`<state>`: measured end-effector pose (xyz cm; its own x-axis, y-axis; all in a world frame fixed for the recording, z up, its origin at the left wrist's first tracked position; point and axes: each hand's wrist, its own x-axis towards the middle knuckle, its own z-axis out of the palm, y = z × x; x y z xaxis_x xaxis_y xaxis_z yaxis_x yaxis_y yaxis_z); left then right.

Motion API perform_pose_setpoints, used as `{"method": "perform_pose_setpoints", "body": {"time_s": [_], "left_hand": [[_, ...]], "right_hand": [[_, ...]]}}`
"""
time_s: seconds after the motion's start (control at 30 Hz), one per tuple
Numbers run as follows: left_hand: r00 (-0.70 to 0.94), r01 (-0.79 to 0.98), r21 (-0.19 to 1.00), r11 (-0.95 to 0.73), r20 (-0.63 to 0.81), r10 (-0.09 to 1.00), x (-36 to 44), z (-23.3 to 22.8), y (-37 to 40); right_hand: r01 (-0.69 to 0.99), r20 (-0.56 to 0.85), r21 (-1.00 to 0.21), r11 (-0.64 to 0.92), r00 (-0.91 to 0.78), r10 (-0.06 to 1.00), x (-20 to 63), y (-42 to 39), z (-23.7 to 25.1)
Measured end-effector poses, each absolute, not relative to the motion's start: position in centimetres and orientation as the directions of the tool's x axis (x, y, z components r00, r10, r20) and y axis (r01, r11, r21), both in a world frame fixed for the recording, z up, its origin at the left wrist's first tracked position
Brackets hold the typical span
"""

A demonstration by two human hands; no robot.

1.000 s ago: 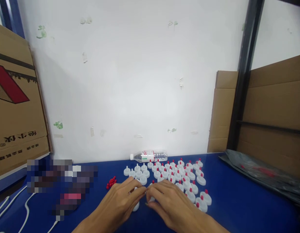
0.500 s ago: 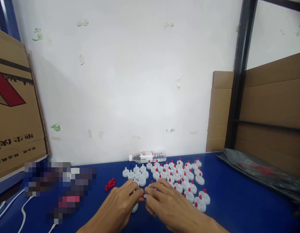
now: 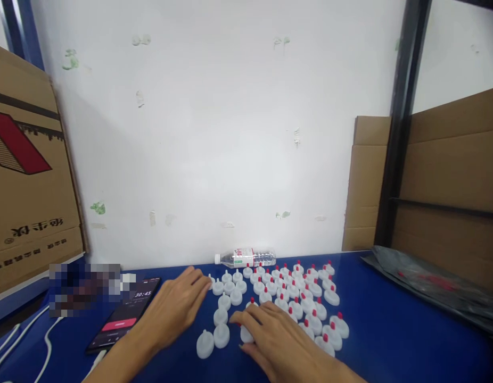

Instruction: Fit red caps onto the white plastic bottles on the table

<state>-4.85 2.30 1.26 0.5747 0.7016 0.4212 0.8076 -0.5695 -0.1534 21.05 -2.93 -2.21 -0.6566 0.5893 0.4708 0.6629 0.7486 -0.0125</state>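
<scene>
The left hand (image 3: 178,308) reaches far-left, palm down, fingers loosely apart, hiding the red tips. The right hand (image 3: 270,338) curls over a white cap (image 3: 245,334) near centre; its grip is unclear.

Blue bench (image 3: 390,324) carries white caps (image 3: 294,298), many red-tipped; clear bottle (image 3: 246,257) lying at wall; phone (image 3: 124,314); white cables (image 3: 42,346); dark plastic sheet (image 3: 434,287) at right.

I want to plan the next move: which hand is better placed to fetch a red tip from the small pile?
Left. The left hand lies flat over the spot beside the phone, covering the pile, while the right hand rests on a white cap.
</scene>
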Motion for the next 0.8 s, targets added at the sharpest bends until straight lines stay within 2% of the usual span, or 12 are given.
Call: {"method": "perform_pose_setpoints", "body": {"time_s": [0.1, 0.2, 0.37, 0.6, 0.8], "left_hand": [[0.444, 0.896, -0.193, -0.4, 0.398, 0.803, -6.1, 1.6, 3.5], [0.374, 0.924, -0.214, -0.316, 0.34, 0.863, -6.8, 1.5, 4.1], [0.333, 0.94, -0.173, -0.294, 0.272, 0.903, -7.3, 0.9, 4.6], [0.363, 0.93, -0.149, -0.336, 0.232, 0.903, -7.5, -0.1, 4.7], [0.304, 0.951, -0.131, -0.281, 0.222, 0.926, -7.2, -0.5, 4.8]], "right_hand": [[0.662, 0.475, -0.011, 0.749, -0.656, 0.587, 21.1, -2.8, -2.2], [0.655, 0.47, -0.041, 0.754, -0.654, 0.593, 21.2, -2.5, -2.2], [0.621, 0.478, -0.086, 0.779, -0.661, 0.579, 21.2, -2.4, -2.3], [0.651, 0.48, -0.161, 0.742, -0.605, 0.635, 21.3, -3.0, -2.1], [0.642, 0.484, -0.068, 0.763, -0.648, 0.588, 21.2, -2.6, -2.1]]}}
